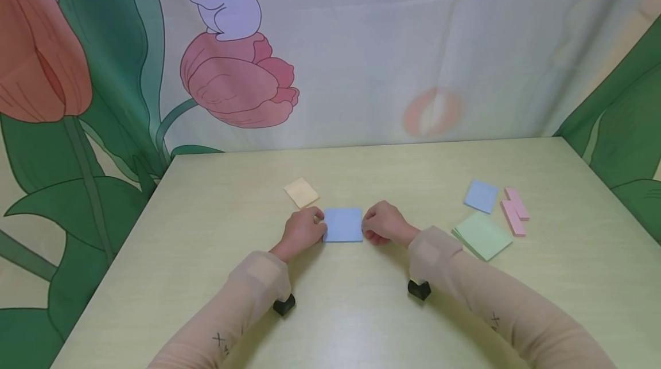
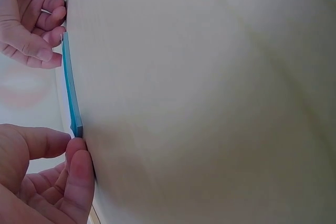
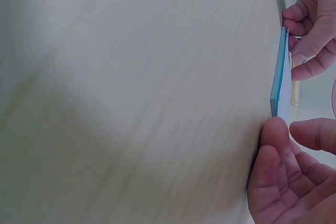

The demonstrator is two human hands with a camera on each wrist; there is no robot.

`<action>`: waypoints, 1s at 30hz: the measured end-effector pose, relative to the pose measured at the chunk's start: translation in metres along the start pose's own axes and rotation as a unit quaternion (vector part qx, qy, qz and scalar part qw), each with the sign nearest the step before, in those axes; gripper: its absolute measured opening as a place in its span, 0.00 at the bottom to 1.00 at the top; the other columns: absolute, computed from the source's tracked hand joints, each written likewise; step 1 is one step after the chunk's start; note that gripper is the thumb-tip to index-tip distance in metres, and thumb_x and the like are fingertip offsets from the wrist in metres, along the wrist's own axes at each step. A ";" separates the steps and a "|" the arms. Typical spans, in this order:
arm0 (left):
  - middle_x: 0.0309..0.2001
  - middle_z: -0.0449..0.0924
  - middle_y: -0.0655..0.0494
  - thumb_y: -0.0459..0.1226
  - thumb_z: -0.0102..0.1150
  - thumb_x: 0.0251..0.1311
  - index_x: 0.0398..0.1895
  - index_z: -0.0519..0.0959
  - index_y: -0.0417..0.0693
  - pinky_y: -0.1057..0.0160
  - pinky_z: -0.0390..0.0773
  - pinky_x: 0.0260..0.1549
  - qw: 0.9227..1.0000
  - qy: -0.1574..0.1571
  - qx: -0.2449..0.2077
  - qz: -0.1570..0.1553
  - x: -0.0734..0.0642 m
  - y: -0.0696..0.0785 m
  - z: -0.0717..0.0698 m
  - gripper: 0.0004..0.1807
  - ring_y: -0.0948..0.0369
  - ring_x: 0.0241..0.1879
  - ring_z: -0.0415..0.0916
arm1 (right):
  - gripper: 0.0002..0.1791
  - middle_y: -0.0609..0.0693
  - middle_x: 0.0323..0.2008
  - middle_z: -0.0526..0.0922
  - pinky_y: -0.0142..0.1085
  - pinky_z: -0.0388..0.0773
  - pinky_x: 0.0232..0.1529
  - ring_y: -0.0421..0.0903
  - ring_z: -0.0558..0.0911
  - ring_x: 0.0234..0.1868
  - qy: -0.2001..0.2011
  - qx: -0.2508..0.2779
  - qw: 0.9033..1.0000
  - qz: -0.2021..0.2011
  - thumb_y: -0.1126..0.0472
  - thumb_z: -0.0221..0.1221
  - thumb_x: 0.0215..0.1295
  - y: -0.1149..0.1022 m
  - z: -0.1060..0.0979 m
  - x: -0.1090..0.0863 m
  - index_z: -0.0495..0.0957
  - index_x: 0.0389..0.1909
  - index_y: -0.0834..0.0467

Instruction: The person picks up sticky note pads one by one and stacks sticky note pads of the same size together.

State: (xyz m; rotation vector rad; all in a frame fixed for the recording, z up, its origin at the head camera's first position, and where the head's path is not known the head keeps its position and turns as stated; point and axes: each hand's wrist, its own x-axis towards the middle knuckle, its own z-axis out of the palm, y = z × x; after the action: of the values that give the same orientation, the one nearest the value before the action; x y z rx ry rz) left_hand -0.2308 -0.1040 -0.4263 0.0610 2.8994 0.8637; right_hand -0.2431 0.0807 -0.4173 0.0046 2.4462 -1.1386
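A blue sticky note pad (image 1: 343, 225) lies flat on the table between the two hands. At its left edge the left hand (image 1: 305, 230) pinches the pad's side between thumb and index finger. The right hand (image 1: 384, 223) is at the opposite edge, its fingers loosely bent. In the right wrist view its index fingertip (image 3: 275, 129) meets the pad's end, while the thumb (image 3: 312, 134) stands apart from the index finger. Seen edge-on in the left wrist view, the pad (image 2: 72, 87) shows a thin teal side.
A pale yellow note pad (image 1: 302, 192) lies behind the left hand. To the right are a smaller blue pad (image 1: 481, 196), green square pads (image 1: 484, 236) and two pink strips (image 1: 513, 218). A printed curtain (image 1: 351, 59) hangs behind the table.
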 end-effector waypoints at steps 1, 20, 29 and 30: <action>0.22 0.74 0.53 0.34 0.52 0.50 0.39 0.76 0.40 0.70 0.63 0.21 1.000 0.000 -0.001 0.001 0.000 0.001 0.000 0.13 0.61 0.22 0.67 | 0.07 0.50 0.17 0.76 0.30 0.72 0.18 0.42 0.74 0.16 0.000 0.002 1.000 -0.002 0.65 0.53 0.56 0.000 0.000 0.000 0.78 0.26 0.62; 0.24 0.73 0.53 0.35 0.51 0.51 0.29 0.72 0.42 0.69 0.63 0.20 1.000 0.007 0.009 0.018 -0.012 0.012 -0.002 0.04 0.60 0.22 0.67 | 0.07 0.52 0.18 0.78 0.32 0.73 0.21 0.43 0.74 0.17 0.025 0.000 0.999 -0.037 0.66 0.53 0.55 0.014 -0.011 -0.010 0.79 0.29 0.63; 0.23 0.73 0.54 0.34 0.50 0.50 0.28 0.72 0.44 0.70 0.63 0.20 0.999 -0.001 -0.003 0.035 -0.017 0.020 0.003 0.03 0.62 0.21 0.65 | 0.09 0.52 0.20 0.78 0.32 0.75 0.23 0.43 0.73 0.19 0.018 0.014 0.999 -0.044 0.64 0.52 0.57 0.021 -0.024 -0.023 0.78 0.32 0.64; 0.24 0.73 0.54 0.34 0.50 0.50 0.28 0.72 0.44 0.70 0.63 0.20 0.999 -0.003 -0.003 0.035 -0.017 0.021 0.003 0.04 0.62 0.21 0.65 | 0.09 0.52 0.21 0.78 0.33 0.75 0.24 0.43 0.74 0.19 0.016 0.015 0.999 -0.045 0.64 0.52 0.57 0.021 -0.026 -0.026 0.78 0.32 0.65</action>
State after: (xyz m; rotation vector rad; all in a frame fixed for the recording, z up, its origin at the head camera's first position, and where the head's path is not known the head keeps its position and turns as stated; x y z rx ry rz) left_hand -0.2130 -0.0859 -0.4155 0.1639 2.9042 0.8810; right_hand -0.2257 0.1182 -0.4081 -0.0788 2.4796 -1.2222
